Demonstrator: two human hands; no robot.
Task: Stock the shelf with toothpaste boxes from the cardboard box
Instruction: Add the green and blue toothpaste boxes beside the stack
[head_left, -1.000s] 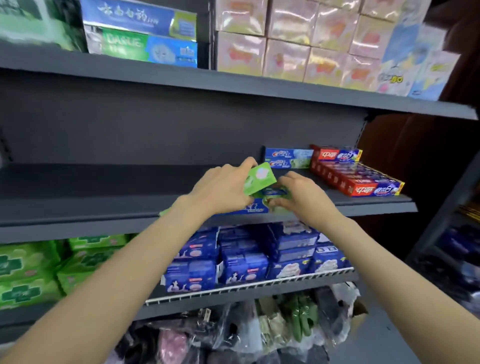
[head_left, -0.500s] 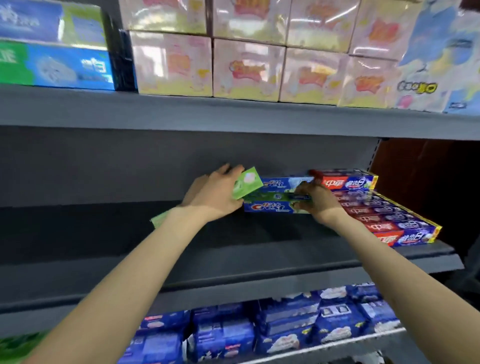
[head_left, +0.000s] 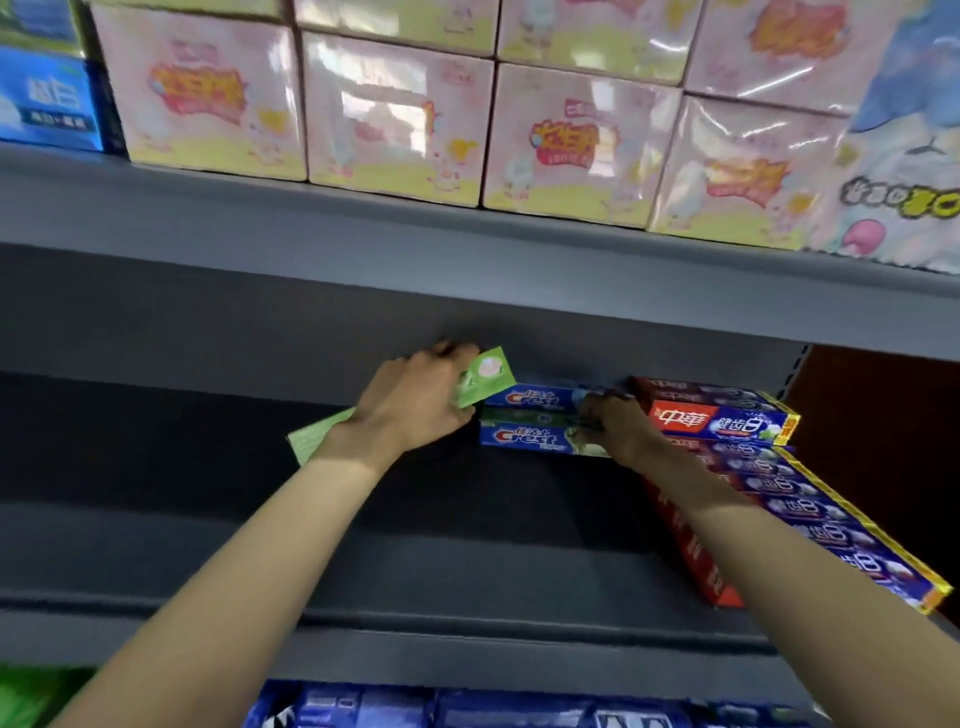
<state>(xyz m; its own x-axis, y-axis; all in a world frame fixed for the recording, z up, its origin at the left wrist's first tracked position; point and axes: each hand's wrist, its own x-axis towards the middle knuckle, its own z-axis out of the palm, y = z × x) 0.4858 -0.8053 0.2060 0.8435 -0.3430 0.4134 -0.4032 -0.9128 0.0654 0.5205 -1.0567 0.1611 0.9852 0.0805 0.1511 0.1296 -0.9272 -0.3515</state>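
My left hand (head_left: 410, 402) grips a light green toothpaste box (head_left: 480, 376); the box's two ends stick out past the fingers and below the wrist. My right hand (head_left: 615, 428) rests on the right end of a stack of blue Crest toothpaste boxes (head_left: 530, 418) at the back of the grey middle shelf (head_left: 415, 561), fingers curled at the stack's right end. Whether they grasp a box I cannot tell. The green box's upper end touches the top left of that stack. The cardboard box is out of view.
Red and blue toothpaste boxes (head_left: 727, 423) fill the shelf's right side up to its front edge. Pink wrapped packs (head_left: 395, 119) line the shelf above, with blue boxes (head_left: 47, 104) at far left. Blue packs (head_left: 467, 709) sit on the shelf below. The middle shelf's left part is bare.
Both hands moved deeper into the shelf; the Crest box from my right hand now lies on the stack at the back. The view has closed in and tilted up.
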